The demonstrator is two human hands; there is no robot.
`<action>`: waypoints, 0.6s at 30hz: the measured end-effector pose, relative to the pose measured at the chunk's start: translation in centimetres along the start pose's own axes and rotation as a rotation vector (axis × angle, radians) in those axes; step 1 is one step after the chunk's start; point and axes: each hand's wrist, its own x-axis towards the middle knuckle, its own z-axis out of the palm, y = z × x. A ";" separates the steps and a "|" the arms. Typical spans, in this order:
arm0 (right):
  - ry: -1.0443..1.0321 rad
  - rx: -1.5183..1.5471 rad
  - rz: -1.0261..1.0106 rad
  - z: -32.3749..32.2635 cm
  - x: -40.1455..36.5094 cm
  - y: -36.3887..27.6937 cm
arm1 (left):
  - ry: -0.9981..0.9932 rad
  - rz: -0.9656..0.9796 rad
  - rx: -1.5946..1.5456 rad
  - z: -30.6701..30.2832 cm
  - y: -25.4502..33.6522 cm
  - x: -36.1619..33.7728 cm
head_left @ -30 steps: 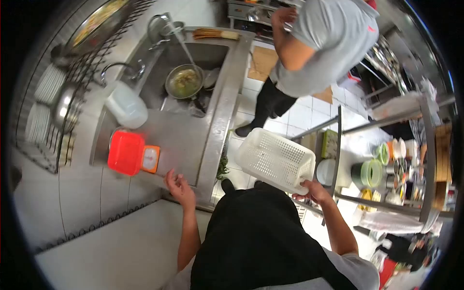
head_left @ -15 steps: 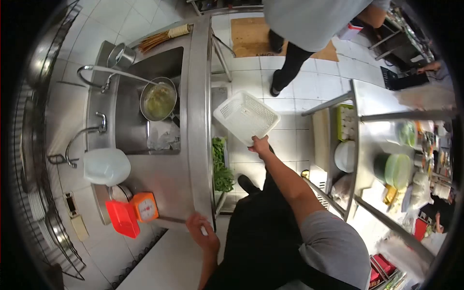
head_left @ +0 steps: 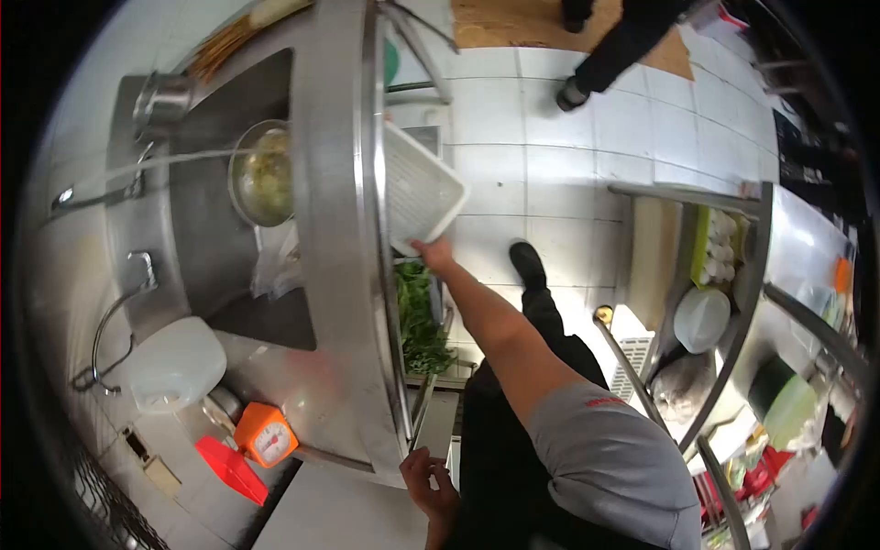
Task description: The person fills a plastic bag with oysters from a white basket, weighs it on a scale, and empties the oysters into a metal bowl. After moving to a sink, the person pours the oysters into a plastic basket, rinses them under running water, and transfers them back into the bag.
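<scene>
My right hand grips the near rim of a white plastic basket. The basket is tilted, and its far-left part passes out of sight under the steel counter's edge. Just below that hand lies a bunch of leafy greens beneath the counter. My left hand hangs by the counter's near corner, its fingers loosely bent and slightly apart, with nothing visible in them.
In the steel sink, water from a tap runs into a bowl. An orange scale, a red tray and a white tub are nearby. A shelf stands right; another person's leg is ahead.
My right hand has carried the basket left, from over the floor to partly beneath the counter. The view has shifted, and the other person appears farther off.
</scene>
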 end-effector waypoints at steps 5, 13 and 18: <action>-0.049 -0.617 -0.004 -7.9 -4.1 0.6 | -0.084 0.104 -0.087 0.3 3.0 2.3; 0.265 -0.458 -0.184 -27.4 -30.7 -7.2 | -0.442 0.478 -0.422 2.3 6.3 5.7; 0.690 -0.183 -0.757 -31.0 -59.8 -18.3 | -0.819 0.674 -0.539 4.3 9.2 2.2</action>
